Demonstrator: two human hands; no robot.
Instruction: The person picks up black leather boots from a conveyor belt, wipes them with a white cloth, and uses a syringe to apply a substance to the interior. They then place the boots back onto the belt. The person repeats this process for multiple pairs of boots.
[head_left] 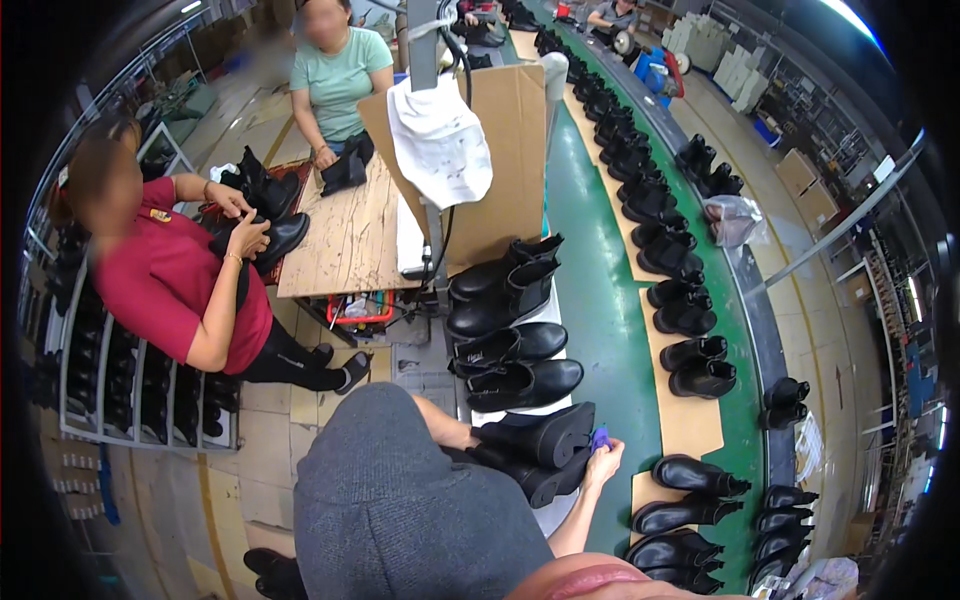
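A pair of black ankle boots (535,450) lies on its side at the near end of a white bench (553,515), just in front of my grey top. My right hand (603,462) rests at the boots' heel end and pinches a small blue-purple piece (599,438). From the left, my left forearm (447,425) reaches in to the boot shafts. The boots hide the left hand, so its grip cannot be seen.
More black boots (505,290) lie along the bench. At right, a green conveyor (595,300) carries boot pairs (698,365) on cardboard sheets. A person in red (170,280) handles a boot at a wooden table (345,240); one in green (338,85) sits beyond. A cardboard screen (510,130) holds a white cloth (440,140).
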